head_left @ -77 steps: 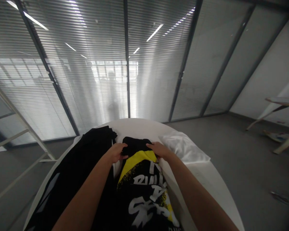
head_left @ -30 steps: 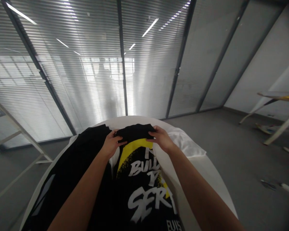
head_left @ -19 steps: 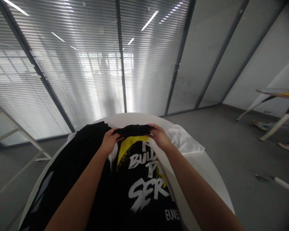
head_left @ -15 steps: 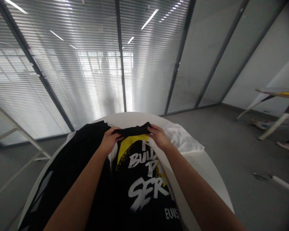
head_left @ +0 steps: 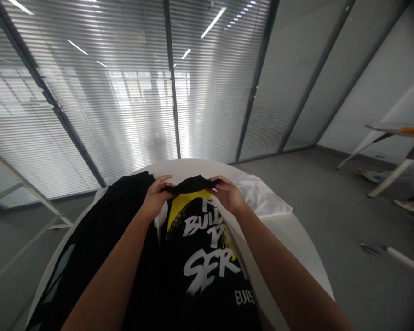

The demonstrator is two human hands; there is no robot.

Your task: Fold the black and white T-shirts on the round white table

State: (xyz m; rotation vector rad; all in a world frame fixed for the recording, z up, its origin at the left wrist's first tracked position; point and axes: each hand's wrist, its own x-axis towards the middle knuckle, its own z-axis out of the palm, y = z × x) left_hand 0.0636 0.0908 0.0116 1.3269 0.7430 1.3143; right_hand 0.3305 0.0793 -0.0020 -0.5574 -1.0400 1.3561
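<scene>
A black T-shirt (head_left: 200, 257) with a yellow patch and white lettering lies lengthwise on a round white table (head_left: 296, 243). My left hand (head_left: 157, 196) and my right hand (head_left: 227, 194) each pinch its far edge, lifted a little off the table, with the cloth stretched between them. Both hands are closed on the fabric.
A second black garment (head_left: 100, 234) is spread on the table's left side. A white cloth (head_left: 262, 200) lies at the far right of the table. Glass walls with blinds stand behind; a white frame (head_left: 24, 193) is at left, trestle legs (head_left: 389, 156) at right.
My hands have drawn the shirt's far edge up off the table and folded it narrower; more of the white lettering shows below. The view has tilted slightly.
</scene>
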